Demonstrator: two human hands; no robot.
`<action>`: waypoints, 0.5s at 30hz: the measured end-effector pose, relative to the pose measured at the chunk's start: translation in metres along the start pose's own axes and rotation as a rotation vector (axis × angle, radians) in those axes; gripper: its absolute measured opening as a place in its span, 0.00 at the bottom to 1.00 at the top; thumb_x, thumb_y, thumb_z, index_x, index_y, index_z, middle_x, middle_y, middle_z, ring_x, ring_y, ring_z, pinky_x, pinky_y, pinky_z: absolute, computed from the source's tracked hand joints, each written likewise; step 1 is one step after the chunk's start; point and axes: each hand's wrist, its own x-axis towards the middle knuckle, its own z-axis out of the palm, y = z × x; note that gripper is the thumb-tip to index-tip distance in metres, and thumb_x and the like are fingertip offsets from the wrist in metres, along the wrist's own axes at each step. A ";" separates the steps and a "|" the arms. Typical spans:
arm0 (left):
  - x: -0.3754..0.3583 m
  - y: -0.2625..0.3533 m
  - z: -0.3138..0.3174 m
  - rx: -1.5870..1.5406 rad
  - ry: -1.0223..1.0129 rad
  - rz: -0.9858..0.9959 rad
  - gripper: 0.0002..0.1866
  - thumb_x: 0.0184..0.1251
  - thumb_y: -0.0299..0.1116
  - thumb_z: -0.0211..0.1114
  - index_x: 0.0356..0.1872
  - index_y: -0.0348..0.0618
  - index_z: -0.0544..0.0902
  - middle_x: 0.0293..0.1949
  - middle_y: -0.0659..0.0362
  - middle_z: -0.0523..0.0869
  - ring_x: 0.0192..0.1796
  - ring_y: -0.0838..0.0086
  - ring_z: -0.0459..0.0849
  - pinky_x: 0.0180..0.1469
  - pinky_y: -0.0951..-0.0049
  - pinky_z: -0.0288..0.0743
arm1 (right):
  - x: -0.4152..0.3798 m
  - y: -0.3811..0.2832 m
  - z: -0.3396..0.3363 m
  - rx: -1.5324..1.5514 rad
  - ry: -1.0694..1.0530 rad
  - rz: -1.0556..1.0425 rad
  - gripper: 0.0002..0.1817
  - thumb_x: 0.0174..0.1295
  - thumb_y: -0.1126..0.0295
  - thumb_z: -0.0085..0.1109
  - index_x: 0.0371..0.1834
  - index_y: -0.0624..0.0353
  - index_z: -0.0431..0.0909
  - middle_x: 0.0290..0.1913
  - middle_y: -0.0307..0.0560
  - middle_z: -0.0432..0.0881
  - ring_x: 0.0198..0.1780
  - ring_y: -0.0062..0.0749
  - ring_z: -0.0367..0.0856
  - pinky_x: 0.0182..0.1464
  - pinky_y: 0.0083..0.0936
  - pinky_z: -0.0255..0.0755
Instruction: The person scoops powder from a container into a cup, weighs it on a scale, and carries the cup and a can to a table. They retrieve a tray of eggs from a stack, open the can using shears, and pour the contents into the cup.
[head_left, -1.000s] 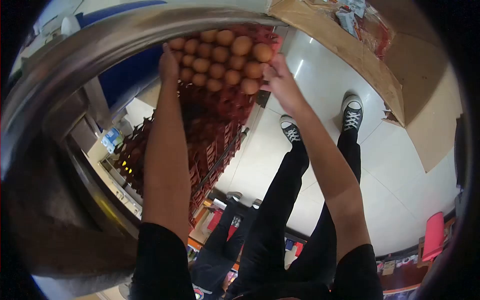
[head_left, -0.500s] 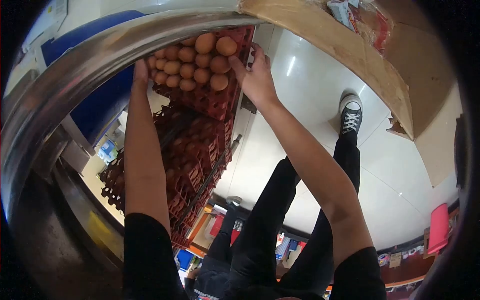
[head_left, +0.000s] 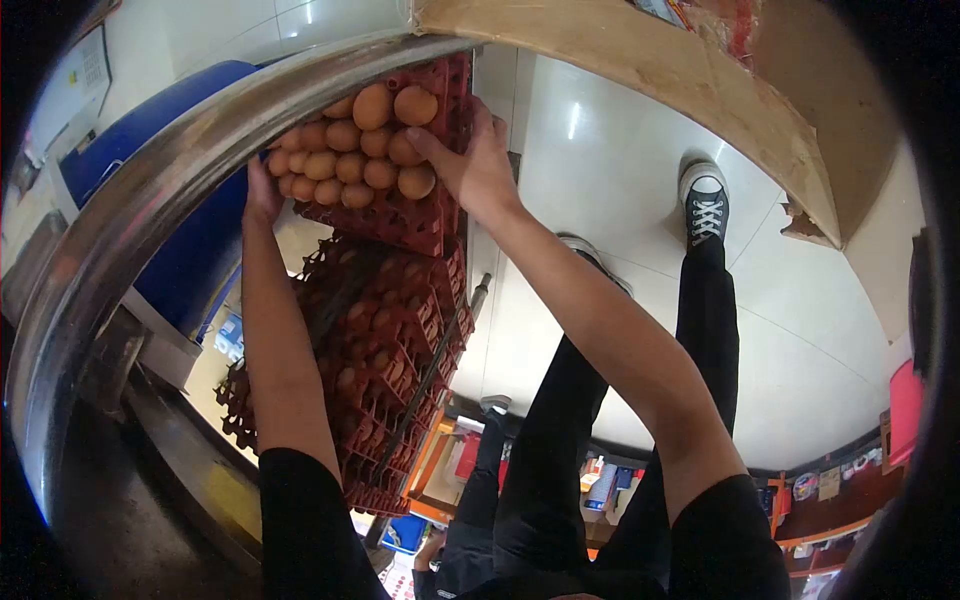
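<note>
Brown eggs (head_left: pixel 349 166) fill several rows of a red egg tray (head_left: pixel 425 225). At the tray's right side my right hand (head_left: pixel 480 170) is closed on the edge, its thumb against an end egg and its fingers behind the tray. My left hand (head_left: pixel 262 192) is at the opposite end of the tray, closed around that edge, with its fingertips mostly hidden. Below and nearer to me is a stack of red egg trays (head_left: pixel 390 330) holding more eggs, with a dark strap or bar across it.
A curved metal rim (head_left: pixel 190 150) passes in front of the upper left, close to the tray. Behind it stands a blue bin (head_left: pixel 200 235). A cardboard box (head_left: pixel 640 60) is at the upper right. Another person's leg (head_left: pixel 487 460) and stocked shelves (head_left: pixel 840 530) appear lower down.
The held tray and both hands have shifted slightly left and down in the picture as the view moved. Another shoe now shows beside my right forearm. The grip looks the same.
</note>
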 end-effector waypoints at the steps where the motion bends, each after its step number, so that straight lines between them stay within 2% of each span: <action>1: 0.006 -0.005 -0.010 -0.029 -0.029 -0.019 0.54 0.68 0.81 0.40 0.77 0.41 0.64 0.73 0.49 0.72 0.73 0.56 0.72 0.74 0.52 0.64 | 0.003 0.002 -0.003 -0.027 -0.041 0.024 0.51 0.59 0.43 0.72 0.73 0.69 0.60 0.69 0.70 0.66 0.70 0.58 0.70 0.71 0.42 0.67; 2: 0.013 -0.009 -0.018 -0.058 -0.058 -0.036 0.54 0.67 0.81 0.40 0.77 0.41 0.64 0.73 0.49 0.72 0.73 0.56 0.72 0.74 0.52 0.65 | 0.007 0.005 -0.006 -0.054 -0.083 0.044 0.52 0.58 0.42 0.73 0.74 0.69 0.60 0.69 0.69 0.66 0.71 0.57 0.70 0.72 0.41 0.67; 5: 0.023 -0.017 -0.024 -0.074 -0.009 -0.045 0.49 0.72 0.76 0.39 0.74 0.41 0.68 0.69 0.51 0.76 0.69 0.58 0.76 0.71 0.56 0.71 | 0.012 -0.003 -0.022 0.183 -0.271 0.114 0.52 0.60 0.44 0.73 0.76 0.67 0.56 0.70 0.65 0.66 0.72 0.50 0.69 0.72 0.39 0.67; 6: 0.024 -0.018 -0.016 -0.008 0.011 0.041 0.50 0.70 0.77 0.40 0.74 0.42 0.69 0.69 0.50 0.76 0.69 0.58 0.77 0.70 0.54 0.72 | 0.015 0.005 -0.019 0.242 -0.279 0.089 0.51 0.61 0.45 0.72 0.75 0.66 0.56 0.70 0.63 0.66 0.72 0.49 0.69 0.72 0.39 0.67; 8: 0.020 -0.016 -0.016 -0.044 -0.038 -0.020 0.50 0.69 0.78 0.41 0.74 0.42 0.69 0.69 0.50 0.76 0.69 0.58 0.77 0.70 0.54 0.73 | 0.017 0.028 -0.011 0.356 -0.296 0.047 0.48 0.63 0.47 0.71 0.75 0.64 0.55 0.70 0.61 0.67 0.72 0.46 0.69 0.72 0.39 0.67; 11: 0.033 -0.030 -0.028 -0.063 -0.078 -0.061 0.50 0.69 0.78 0.42 0.73 0.42 0.69 0.69 0.50 0.76 0.69 0.57 0.77 0.70 0.52 0.73 | 0.010 0.017 -0.017 0.453 -0.287 0.141 0.45 0.66 0.50 0.70 0.74 0.62 0.53 0.69 0.58 0.68 0.71 0.43 0.68 0.72 0.39 0.67; 15: 0.037 -0.033 -0.021 -0.151 -0.087 -0.093 0.50 0.69 0.78 0.42 0.73 0.43 0.69 0.69 0.50 0.76 0.69 0.57 0.77 0.70 0.52 0.73 | 0.001 0.016 -0.020 0.458 -0.272 0.087 0.41 0.67 0.51 0.69 0.71 0.59 0.53 0.68 0.58 0.69 0.70 0.41 0.69 0.72 0.37 0.67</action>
